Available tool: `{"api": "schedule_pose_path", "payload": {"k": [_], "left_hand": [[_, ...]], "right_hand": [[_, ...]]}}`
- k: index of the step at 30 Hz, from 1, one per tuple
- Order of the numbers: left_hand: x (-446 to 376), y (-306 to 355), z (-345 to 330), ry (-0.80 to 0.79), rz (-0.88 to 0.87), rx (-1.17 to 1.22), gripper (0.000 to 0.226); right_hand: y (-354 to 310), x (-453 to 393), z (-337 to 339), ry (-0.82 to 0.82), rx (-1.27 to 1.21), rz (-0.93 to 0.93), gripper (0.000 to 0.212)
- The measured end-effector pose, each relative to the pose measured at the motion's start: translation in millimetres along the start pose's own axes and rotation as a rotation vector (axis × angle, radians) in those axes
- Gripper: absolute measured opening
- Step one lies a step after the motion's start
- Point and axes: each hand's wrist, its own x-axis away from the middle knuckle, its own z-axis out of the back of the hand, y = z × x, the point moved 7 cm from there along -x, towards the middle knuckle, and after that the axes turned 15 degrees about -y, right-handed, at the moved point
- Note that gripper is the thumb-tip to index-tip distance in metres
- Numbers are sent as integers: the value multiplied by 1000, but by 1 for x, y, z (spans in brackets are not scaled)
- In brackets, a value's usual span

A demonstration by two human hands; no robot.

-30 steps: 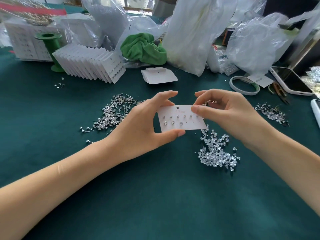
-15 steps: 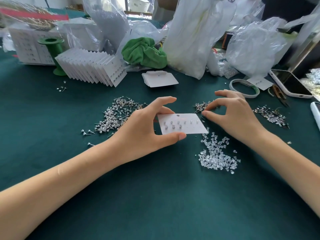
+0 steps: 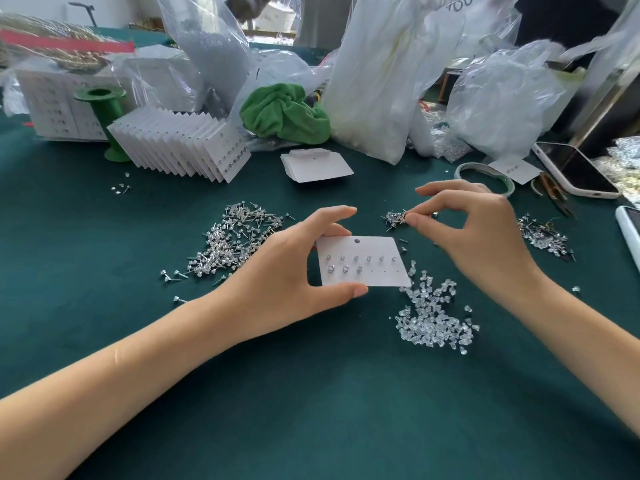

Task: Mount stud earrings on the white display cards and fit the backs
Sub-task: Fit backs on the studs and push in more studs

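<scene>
Over the green cloth (image 3: 311, 393) | my left hand (image 3: 277, 282) still gripped the card (image 3: 363, 263) | my right hand (image 3: 474, 233) had left it, pinching at a small stud pile (image 3: 394, 218) | pinched stud hidden by fingertips.

White card (image 3: 363, 263) held flat, nine studs (image 3: 356, 259) mounted; clear backs (image 3: 434, 322) piled beside.

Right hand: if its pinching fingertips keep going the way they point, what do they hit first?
Probably the small stud pile: the right hand points left and its fingertips are already at that pile's edge. Depth unclear.
</scene>
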Motion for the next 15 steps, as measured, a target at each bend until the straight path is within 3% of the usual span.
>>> {"api": "schedule_pose_path", "payload": {"k": [4, 6, 15], "left_hand": [[0, 1, 2, 19, -15, -13, 80], [0, 2, 3, 26, -18, -15, 81], [1, 4, 3, 28, -31, -14, 80]], "right_hand": [[-47, 29, 0, 44, 145, 327, 6], [-57, 34, -8, 14, 231, 404, 10], [-57, 36, -18, -2, 269, 433, 10]]}}
